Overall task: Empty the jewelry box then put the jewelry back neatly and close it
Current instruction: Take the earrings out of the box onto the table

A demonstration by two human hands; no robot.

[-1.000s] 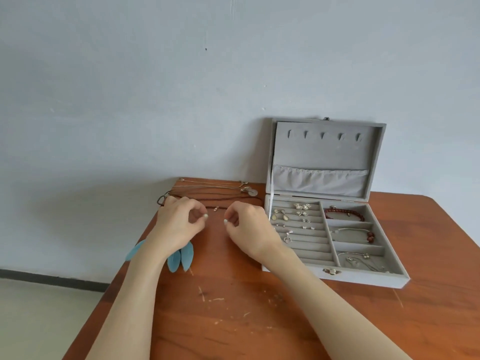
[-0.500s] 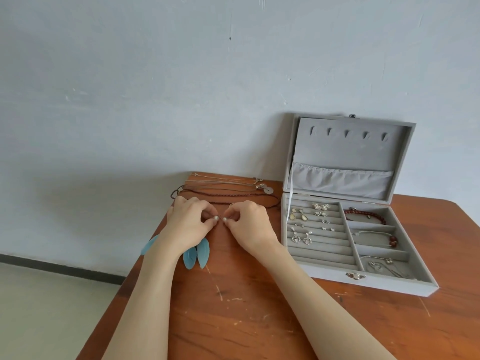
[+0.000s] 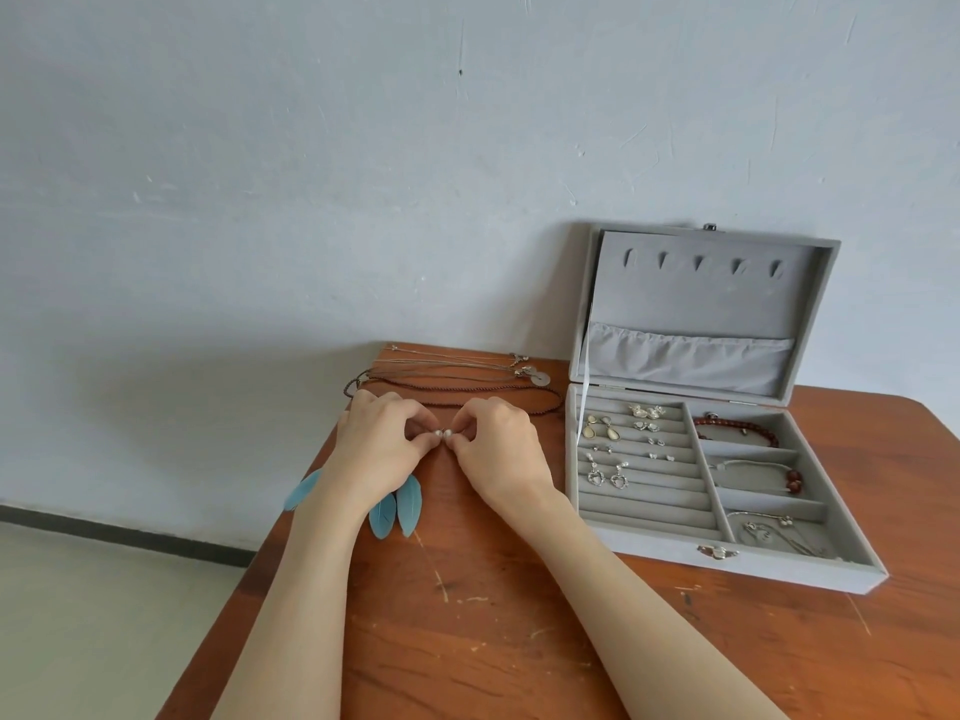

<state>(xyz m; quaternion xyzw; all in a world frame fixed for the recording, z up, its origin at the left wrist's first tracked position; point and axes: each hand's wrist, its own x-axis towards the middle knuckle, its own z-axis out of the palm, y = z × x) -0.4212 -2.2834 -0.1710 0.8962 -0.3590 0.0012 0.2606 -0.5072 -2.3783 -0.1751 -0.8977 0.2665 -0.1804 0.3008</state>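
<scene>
We are noting two bare forearms reaching forward over the scratched wooden tabletop [image 3: 467,641]. The left hand [image 3: 376,449] and right hand [image 3: 501,452] are meeting knuckle to knuckle near the tabletop's left side, each with fingers curled narrow. Between them we are seeing two small pearl studs [image 3: 442,434] touching one another, the left hand pinching one and the right hand pinching the other; whether they are joined we cannot tell. Blue feather pieces [image 3: 397,509] are lying under the left wrist, one reaching past the tabletop's left edge. To the right, well apart from the hands, the grey jewelry box [image 3: 727,558] is standing open, its lid [image 3: 701,293] leaning back toward the wall. Its ridged left section is carrying several pairs of earrings [image 3: 605,475]; its right compartments are holding a red bead bracelet [image 3: 737,426], a thin bangle [image 3: 753,467] and a silver chain [image 3: 774,532]. Beyond the hands, a dark cord necklace [image 3: 457,394] and thin chains [image 3: 457,363] are lying along the far edge.
</scene>
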